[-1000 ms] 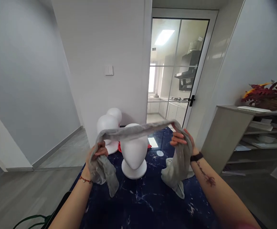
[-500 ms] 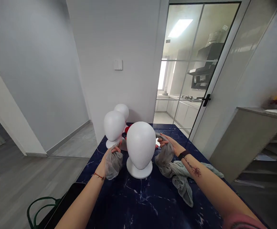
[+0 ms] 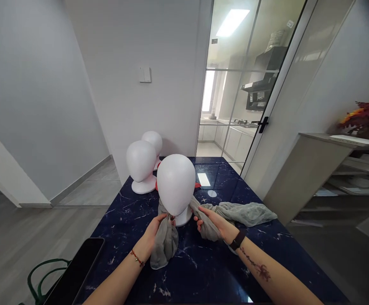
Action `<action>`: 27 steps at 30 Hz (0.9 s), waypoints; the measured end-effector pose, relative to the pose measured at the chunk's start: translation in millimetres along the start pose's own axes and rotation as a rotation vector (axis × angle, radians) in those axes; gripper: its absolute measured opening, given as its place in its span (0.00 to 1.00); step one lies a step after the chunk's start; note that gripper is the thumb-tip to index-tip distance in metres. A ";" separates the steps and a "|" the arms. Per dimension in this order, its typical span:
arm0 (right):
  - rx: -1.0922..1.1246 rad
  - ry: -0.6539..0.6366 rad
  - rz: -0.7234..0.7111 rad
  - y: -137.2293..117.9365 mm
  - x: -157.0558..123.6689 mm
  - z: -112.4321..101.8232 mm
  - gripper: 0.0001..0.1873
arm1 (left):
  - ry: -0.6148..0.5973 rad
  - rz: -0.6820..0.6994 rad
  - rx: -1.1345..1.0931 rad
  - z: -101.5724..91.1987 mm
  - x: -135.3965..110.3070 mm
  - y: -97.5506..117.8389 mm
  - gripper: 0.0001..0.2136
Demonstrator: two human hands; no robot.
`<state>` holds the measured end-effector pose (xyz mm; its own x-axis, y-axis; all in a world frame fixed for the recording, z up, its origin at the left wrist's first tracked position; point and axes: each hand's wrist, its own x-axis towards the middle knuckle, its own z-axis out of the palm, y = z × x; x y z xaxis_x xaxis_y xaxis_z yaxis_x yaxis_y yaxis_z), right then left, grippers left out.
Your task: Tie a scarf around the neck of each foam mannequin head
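A white mannequin head [image 3: 176, 182] stands upright on its round base in the middle of the dark blue marbled table. A thin grey-green scarf [image 3: 166, 243] runs behind its neck and comes forward on both sides. My left hand [image 3: 152, 232] pinches the scarf's short end just left of the neck, and that end hangs down in front. On the right, my right hand [image 3: 214, 220] has its fingers wrapped round the other side of the scarf. The rest of the scarf trails across the table to the right. Part of it behind the head is hidden.
Two more white mannequin heads [image 3: 141, 163] stand at the back left, with something red [image 3: 198, 185] partly hidden behind the front head. A black phone-like slab [image 3: 76, 269] and green cords [image 3: 44, 271] lie at the left edge. Shelves [image 3: 331, 169] stand right, beside a glass door [image 3: 235, 93].
Both hands have come forward and closer together, drawing the scarf in round the mannequin head's neck from the sides. The camera view has shifted slightly.
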<state>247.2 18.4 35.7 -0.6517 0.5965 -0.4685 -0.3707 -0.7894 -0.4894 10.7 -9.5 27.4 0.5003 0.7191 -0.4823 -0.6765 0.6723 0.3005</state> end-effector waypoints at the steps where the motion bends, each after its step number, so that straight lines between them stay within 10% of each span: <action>1: -0.072 0.038 -0.031 6.8 0.0 3.0 0.14 | 0.016 0.008 0.026 -0.4 3.0 -2.2 0.08; 11: -0.974 0.160 -0.509 62.6 0.9 34.8 0.17 | -0.118 -0.052 0.069 0.8 11.1 -11.7 0.11; 19: -1.843 0.331 -0.520 116.2 -40.9 68.6 0.11 | 0.076 0.028 0.132 -3.0 14.4 -14.7 0.09; 27: -2.440 -0.124 -0.541 180.6 -23.5 75.2 0.11 | -0.063 -0.033 0.145 -5.0 13.3 -16.0 0.18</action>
<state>145.9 -149.1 13.7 -0.8494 0.5170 -0.1057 0.5271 0.8407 -0.1241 25.5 -11.6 12.1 0.5571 0.7028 -0.4424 -0.5765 0.7107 0.4032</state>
